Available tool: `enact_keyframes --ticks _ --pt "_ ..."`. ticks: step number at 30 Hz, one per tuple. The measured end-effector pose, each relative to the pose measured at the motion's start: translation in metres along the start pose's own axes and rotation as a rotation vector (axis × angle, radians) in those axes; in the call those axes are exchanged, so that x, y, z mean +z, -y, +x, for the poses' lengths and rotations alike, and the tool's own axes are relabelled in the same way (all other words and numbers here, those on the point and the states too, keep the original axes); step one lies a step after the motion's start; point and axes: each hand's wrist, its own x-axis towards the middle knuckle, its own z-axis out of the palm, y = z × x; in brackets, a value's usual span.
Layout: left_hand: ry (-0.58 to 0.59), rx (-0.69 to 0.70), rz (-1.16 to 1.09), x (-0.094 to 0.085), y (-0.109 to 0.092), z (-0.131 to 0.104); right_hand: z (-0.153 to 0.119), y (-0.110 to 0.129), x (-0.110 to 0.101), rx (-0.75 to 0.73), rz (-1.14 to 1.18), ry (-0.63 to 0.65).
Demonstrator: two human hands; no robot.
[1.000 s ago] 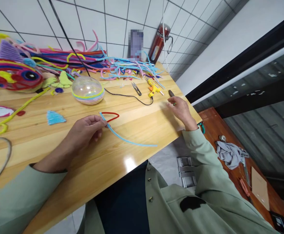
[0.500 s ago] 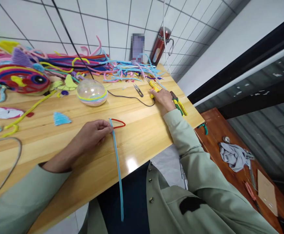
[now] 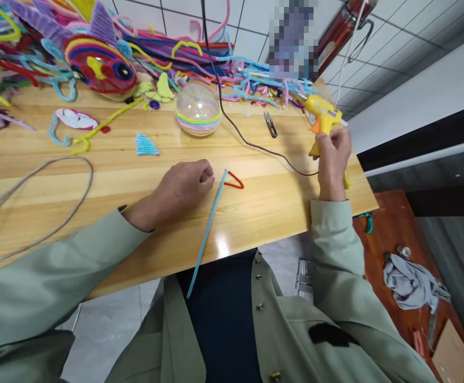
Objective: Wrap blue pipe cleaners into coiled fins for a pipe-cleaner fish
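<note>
My right hand [image 3: 334, 162] is wrapped round the handle of a yellow hot glue gun [image 3: 322, 110], raised at the table's right end with its nozzle towards the upper left. My left hand [image 3: 186, 186] rests on the table with its fingers curled in and nothing visible in them. Just right of it lies a light blue pipe cleaner [image 3: 209, 223], whose lower end sticks out past the front edge. A bent red pipe cleaner [image 3: 237, 183] meets its upper end. Behind them sits a clear plastic ball [image 3: 197, 109] banded with coloured pipe cleaners.
Black thread snips [image 3: 270, 125] lie left of the glue gun, whose dark cord [image 3: 255, 144] crosses the wooden table [image 3: 267, 197]. A fish-like craft piece [image 3: 100, 66] and heaped pipe cleaners [image 3: 176, 50] line the back. A blue striped piece [image 3: 146, 144] and grey cable [image 3: 36, 244] lie left.
My right hand has lifted the glue gun off the table. My left hand has let go of the blue pipe cleaner and curled its fingers beside it. The view has shifted.
</note>
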Motion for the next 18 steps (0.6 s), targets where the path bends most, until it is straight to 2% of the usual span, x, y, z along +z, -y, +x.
enact_keyframes --ticks 1,2,3,6,9,14,18 --pt "0.001 0.005 0.024 0.001 -0.002 -0.005 -0.01 0.01 -0.002 0.012 0.072 -0.045" --pt "-0.004 0.022 0.052 0.002 -0.003 -0.01 -0.018 0.021 -0.003 0.029 0.27 -0.073" --pt "-0.009 0.058 0.083 0.004 -0.005 -0.016 -0.025 0.033 -0.003 0.046 0.451 -0.038" --pt "0.007 0.241 0.177 0.013 -0.009 -0.034 -0.037 0.065 -0.003 0.116 0.722 0.255" --pt "0.06 0.344 0.297 0.022 -0.01 -0.043 -0.042 0.087 -0.002 0.17 0.727 0.47" --pt "0.093 0.383 0.421 0.024 -0.005 -0.039 -0.044 0.115 0.002 0.18 0.703 0.728" --pt "0.116 0.396 0.432 0.022 0.0 -0.038 -0.042 0.127 0.01 0.181 0.67 0.84"
